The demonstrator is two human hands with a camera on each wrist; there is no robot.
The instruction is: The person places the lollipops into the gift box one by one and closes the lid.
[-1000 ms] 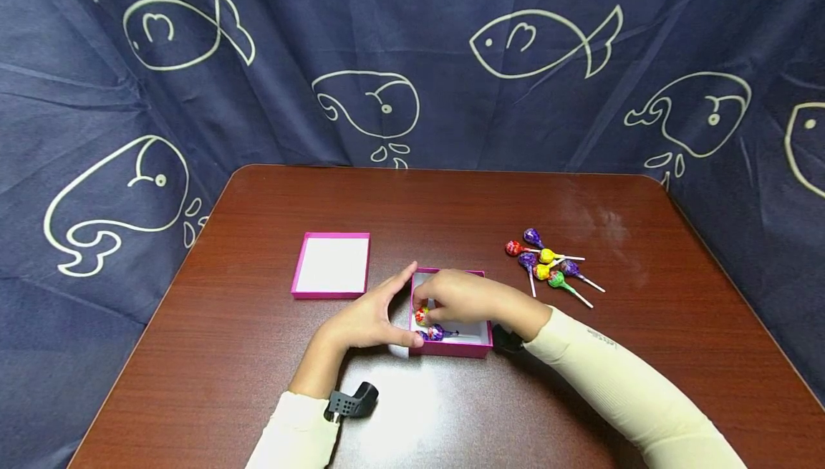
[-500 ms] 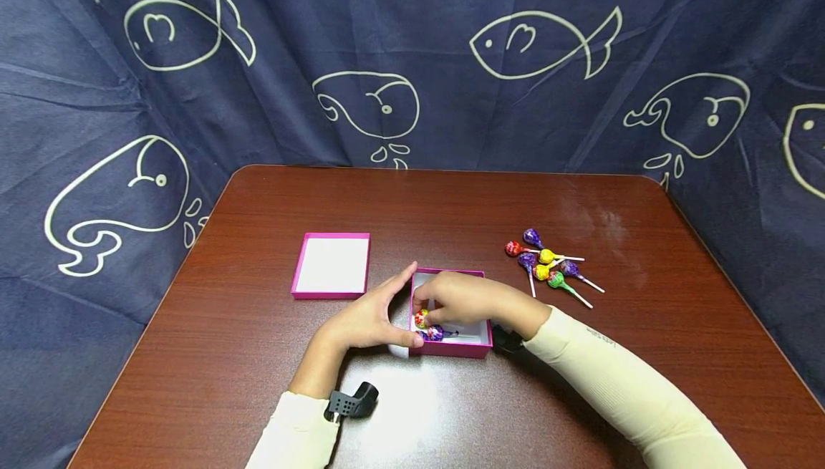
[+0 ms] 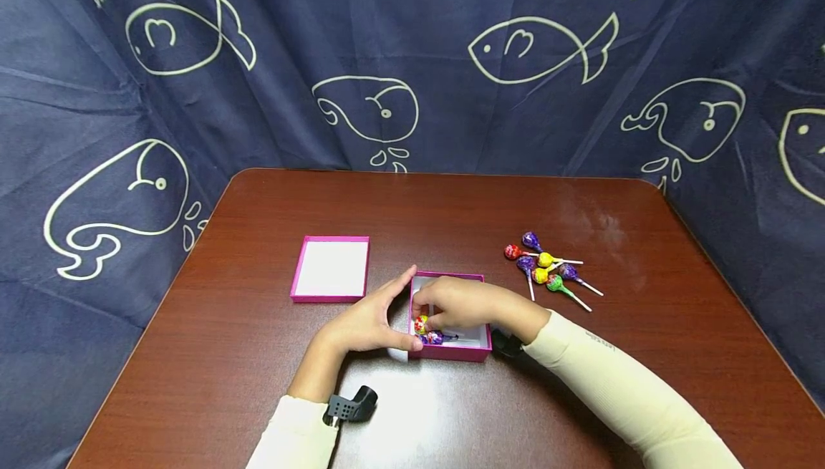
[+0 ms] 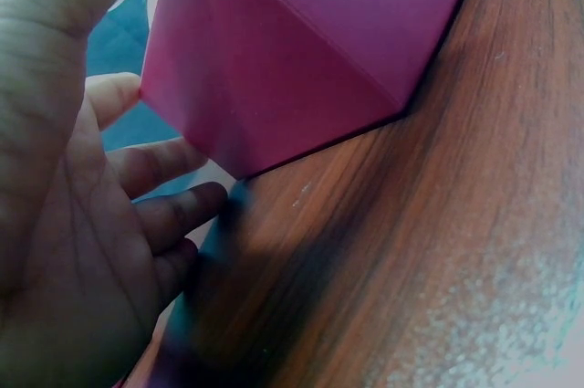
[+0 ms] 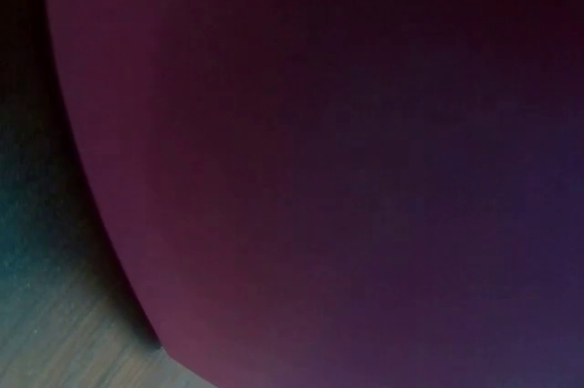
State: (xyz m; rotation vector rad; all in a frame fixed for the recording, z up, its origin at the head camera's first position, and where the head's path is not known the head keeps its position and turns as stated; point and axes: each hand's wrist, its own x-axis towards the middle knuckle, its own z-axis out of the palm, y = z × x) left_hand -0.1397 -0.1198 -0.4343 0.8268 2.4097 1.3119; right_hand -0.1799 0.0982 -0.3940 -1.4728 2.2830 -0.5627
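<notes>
A pink box (image 3: 451,354) with a white inside stands on the table, its top uncovered. My left hand (image 3: 369,322) spans its left side, thumb at the near corner and fingers at the far one, gripping it. In the left wrist view the fingers (image 4: 155,164) touch the box's pink wall (image 4: 292,68). My right hand (image 3: 460,302) reaches down inside, thumb and fingers curled at a yellow-and-red lollipop (image 3: 421,324), whose stick is hidden. Purple lollipops (image 3: 436,338) lie along the near wall. The right wrist view holds mostly the dark box wall (image 5: 119,132).
A pink-rimmed lid (image 3: 331,268), white inside, lies left of the box. To the right is a loose pile of several lollipops (image 3: 541,276) in purple, red, yellow and green. A dark blue curtain (image 3: 438,125) hangs behind the brown table (image 3: 438,218).
The yellow-and-red lollipop has shifted slightly toward the near wall of the box, with my right hand at it. My left hand stays on the box; the whole view drops slightly.
</notes>
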